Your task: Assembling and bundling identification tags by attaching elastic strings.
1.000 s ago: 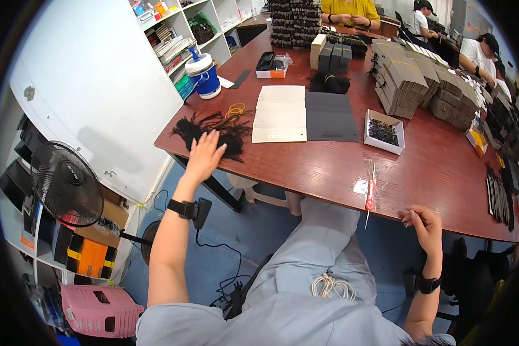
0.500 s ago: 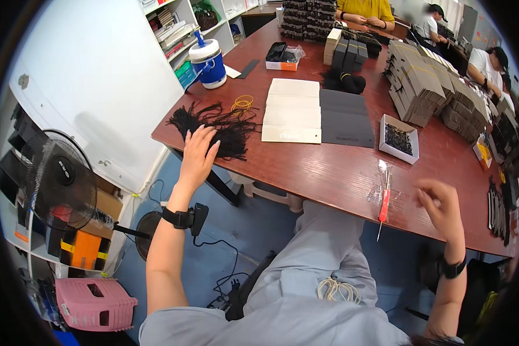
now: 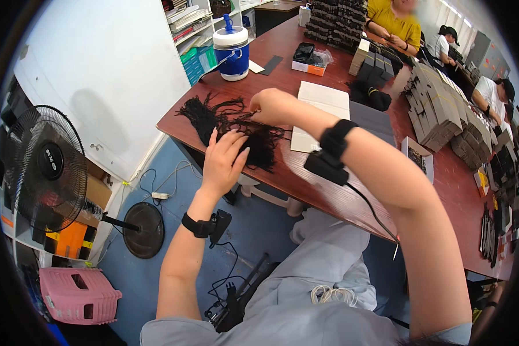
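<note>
A bundle of black cords (image 3: pixel 260 151) lies in loose strands near the table's left end. My left hand (image 3: pixel 222 164) rests on its near side, fingers stretched out and slightly apart. Across the table reaches my right arm, and my right hand (image 3: pixel 274 108) is at the far side of the bundle, fingertips pinched on a black cord. Next to that hand lie overlapping cream cards (image 3: pixel 323 97), with dark grey cards (image 3: pixel 375 117) beside them, both partly covered by my right forearm. Of the red-handled tool, only the thin metal tip (image 3: pixel 395 252) shows below that forearm.
A blue and white jug (image 3: pixel 234 60) stands at the far left. Further right are a small box with a black pouch (image 3: pixel 308 57), stacked grey cards (image 3: pixel 435 106) and a white tray (image 3: pixel 427 161). A fan (image 3: pixel 52 161) stands left. Other people sit beyond the table.
My right hand has swung from the table's right side over to the black cords and closed on one. My left hand stays on the bundle. The view has shifted slightly.
</note>
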Tool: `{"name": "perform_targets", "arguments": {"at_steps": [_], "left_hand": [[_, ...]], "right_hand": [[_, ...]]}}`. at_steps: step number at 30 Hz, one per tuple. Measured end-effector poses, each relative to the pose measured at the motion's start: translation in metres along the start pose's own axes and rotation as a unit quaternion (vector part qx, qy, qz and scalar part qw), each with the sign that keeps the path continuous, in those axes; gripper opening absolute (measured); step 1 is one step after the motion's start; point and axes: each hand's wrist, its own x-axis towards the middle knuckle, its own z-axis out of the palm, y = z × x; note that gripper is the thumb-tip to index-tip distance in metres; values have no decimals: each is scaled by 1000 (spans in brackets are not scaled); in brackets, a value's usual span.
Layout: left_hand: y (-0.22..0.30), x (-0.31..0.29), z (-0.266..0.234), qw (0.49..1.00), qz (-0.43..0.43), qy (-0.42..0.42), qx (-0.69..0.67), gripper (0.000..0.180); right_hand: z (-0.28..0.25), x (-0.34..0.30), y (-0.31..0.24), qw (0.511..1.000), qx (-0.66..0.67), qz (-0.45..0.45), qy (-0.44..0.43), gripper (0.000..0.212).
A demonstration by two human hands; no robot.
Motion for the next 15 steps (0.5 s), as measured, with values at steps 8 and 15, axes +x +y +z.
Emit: {"name": "perform_targets", "arguments": {"at_steps": [8, 15], "left_hand": [[-3, -4, 2, 1000, 5, 19, 1, 27], [-6, -9, 4, 1000, 6, 28, 10, 24]], "right_hand": [[15, 54, 4, 994, -16, 80, -76, 15], [7, 80, -32, 980, 193, -17, 46, 17]]}}
